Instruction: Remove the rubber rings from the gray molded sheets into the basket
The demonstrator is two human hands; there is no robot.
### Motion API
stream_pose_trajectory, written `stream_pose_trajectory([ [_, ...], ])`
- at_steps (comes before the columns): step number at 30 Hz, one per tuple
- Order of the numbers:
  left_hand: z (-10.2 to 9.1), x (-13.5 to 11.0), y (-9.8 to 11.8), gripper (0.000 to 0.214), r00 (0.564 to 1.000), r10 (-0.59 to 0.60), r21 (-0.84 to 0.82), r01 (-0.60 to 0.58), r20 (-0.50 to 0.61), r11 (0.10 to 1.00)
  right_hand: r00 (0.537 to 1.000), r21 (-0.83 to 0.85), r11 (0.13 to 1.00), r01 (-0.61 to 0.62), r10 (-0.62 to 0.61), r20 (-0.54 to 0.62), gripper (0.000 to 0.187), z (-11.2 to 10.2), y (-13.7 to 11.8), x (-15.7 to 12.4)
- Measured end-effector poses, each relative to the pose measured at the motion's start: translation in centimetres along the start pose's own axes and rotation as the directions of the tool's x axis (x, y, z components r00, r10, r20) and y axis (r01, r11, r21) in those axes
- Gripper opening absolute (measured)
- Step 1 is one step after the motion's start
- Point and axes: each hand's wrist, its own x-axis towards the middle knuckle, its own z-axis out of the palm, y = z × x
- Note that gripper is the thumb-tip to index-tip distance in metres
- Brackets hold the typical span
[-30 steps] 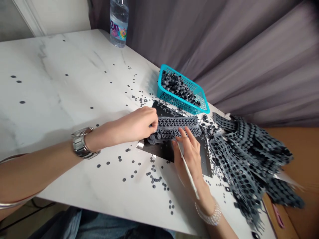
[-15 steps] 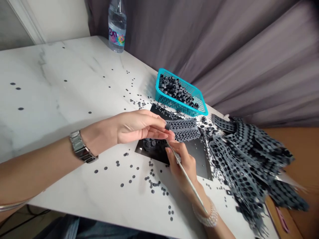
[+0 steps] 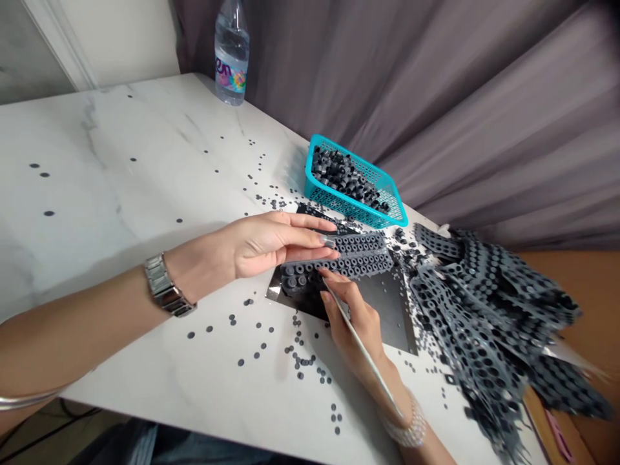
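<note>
My left hand (image 3: 271, 242) reaches over a dark grey moulded rubber sheet (image 3: 363, 261), which carries rows of round, ring-shaped parts. Its fingers are stretched out and apart, with the thumb and a lower finger close above or on the sheet; no part shows between them. My right hand (image 3: 356, 316) is closed on a thin white stick-like tool (image 3: 365, 354), whose long end lies back along the wrist. The tool's tip is hidden near the sheet's front edge. Under the sheet is a glossy black mat (image 3: 387, 316).
A turquoise basket (image 3: 356, 208) of loose dark rubber parts stands behind the hands. Punched rubber sheets (image 3: 484, 316) are heaped at the right. Small black discs (image 3: 303, 360) lie scattered over the white marbled table (image 3: 145, 194). A water bottle (image 3: 231, 58) stands at the back by a grey curtain (image 3: 436, 97).
A small dark ring-shaped part was at my left fingertips; now those fingers are spread and it no longer shows there. My right hand has hardly moved.
</note>
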Motion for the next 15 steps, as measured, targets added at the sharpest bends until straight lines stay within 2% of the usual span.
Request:
stream_pose_trajectory([
  [6, 0.04, 0.41, -0.06, 0.019, 1.0, 0.013, -0.034, -0.013, -0.021, 0.999, 1.0, -0.003, 1.0, -0.013, 0.013, 0.002, 0.014, -0.01, 0.02, -0.16],
  [10, 0.16, 0.61, 0.06, 0.009, 0.999, 0.006, -0.065, -0.008, -0.036, 0.998, 1.0, -0.007, 1.0, -0.015, 0.015, 0.005, 0.013, -0.02, 0.01, -0.19],
  [15, -0.04, 0.63, -0.36, 0.006, 0.998, 0.048, -0.1, -0.053, -0.045, 0.994, 1.0, -0.018, 1.0, 0.015, -0.015, -0.006, 0.013, 0.04, 0.05, -0.08],
])
